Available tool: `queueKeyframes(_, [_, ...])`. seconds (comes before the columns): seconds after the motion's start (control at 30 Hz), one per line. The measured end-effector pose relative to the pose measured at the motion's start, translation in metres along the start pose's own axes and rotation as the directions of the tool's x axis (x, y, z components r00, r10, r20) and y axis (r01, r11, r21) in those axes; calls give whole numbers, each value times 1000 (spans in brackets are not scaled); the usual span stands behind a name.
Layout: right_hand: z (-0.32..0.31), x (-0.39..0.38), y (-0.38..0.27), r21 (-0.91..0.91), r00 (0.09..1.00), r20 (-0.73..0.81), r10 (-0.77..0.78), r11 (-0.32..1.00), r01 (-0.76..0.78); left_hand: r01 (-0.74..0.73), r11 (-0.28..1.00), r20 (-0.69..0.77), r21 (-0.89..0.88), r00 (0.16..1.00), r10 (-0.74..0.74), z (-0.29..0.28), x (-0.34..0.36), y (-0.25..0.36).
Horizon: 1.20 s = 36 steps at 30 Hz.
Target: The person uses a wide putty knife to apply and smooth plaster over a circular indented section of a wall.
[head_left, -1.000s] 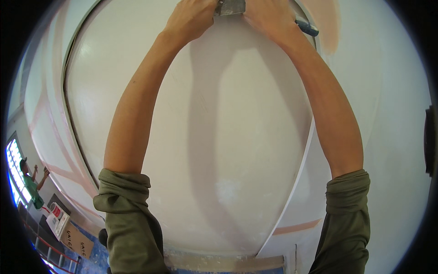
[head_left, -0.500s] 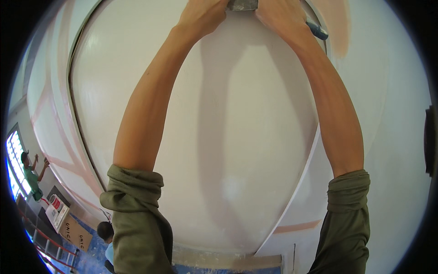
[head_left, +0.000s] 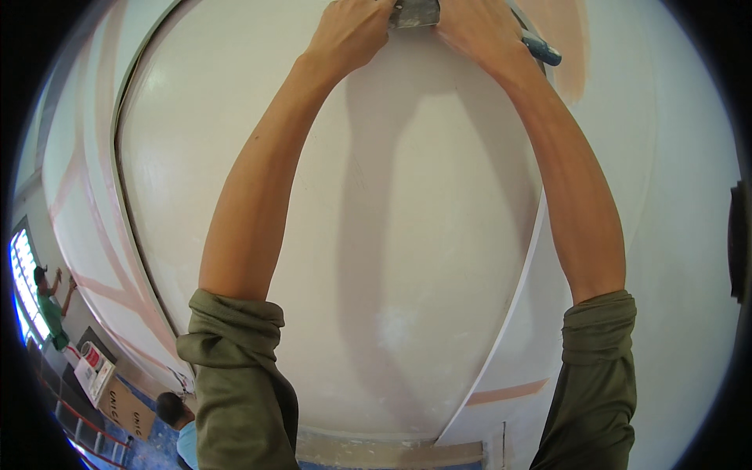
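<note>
At the top of the head view, both my hands press near a pale, smooth panel (head_left: pixel 446 196) framed by a dark curved gap. A broad grey metal blade (head_left: pixel 415 14), spotted with white compound, spans between them. My left hand (head_left: pixel 356 31) is closed at the blade's left edge, its fingertips partly cut off by the frame. My right hand (head_left: pixel 479 30) is closed by the blade's right edge. A dark blue handle (head_left: pixel 542 48) of a putty knife sticks out beyond the right wrist. Whether handle and blade are one tool, I cannot tell.
Pinkish filler strips (head_left: pixel 117 290) cross the wall at left; another patch (head_left: pixel 572 47) lies upper right. Far left, a person in green (head_left: pixel 51 309) reaches to the wall. Below are a cardboard box (head_left: pixel 125 407), a ladder (head_left: pixel 94 439) and a person in light blue (head_left: pixel 186 439).
Both hands and the blade sit slightly lower in the picture, with more of the blade showing. The person in light blue shows more beside my left sleeve.
</note>
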State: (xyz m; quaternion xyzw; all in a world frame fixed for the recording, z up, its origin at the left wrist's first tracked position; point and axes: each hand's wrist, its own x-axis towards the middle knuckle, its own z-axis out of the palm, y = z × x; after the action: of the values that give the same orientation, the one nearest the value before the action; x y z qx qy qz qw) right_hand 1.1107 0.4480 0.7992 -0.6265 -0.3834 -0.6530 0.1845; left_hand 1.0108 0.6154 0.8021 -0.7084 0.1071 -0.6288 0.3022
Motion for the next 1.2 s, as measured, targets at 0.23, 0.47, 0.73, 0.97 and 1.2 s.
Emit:
queueKeyframes(0.23, [-10, 8, -12, -45, 998, 53, 29, 999, -27, -1, 998, 35, 59, 999, -1, -11, 3, -10])
queueKeyframes(0.47, [17, 11, -6, -33, 995, -15, 98, 995, -99, -19, 981, -15, 193, 1000, 22, 0, 3, -6])
queueKeyframes(0.73, [15, 18, -6, -12, 992, -11, 127, 992, -127, 9, 984, 6, 178, 1000, -10, 0, 12, -17])
queueKeyframes(0.97, [9, 35, -4, -44, 994, -73, 87, 995, -90, 37, 981, -46, 192, 999, -29, -6, 24, -18])
queueKeyframes(1.2, [4, 26, -2, -12, 996, -39, 85, 996, -86, 59, 998, -67, -8, 996, -59, -11, 19, -20])
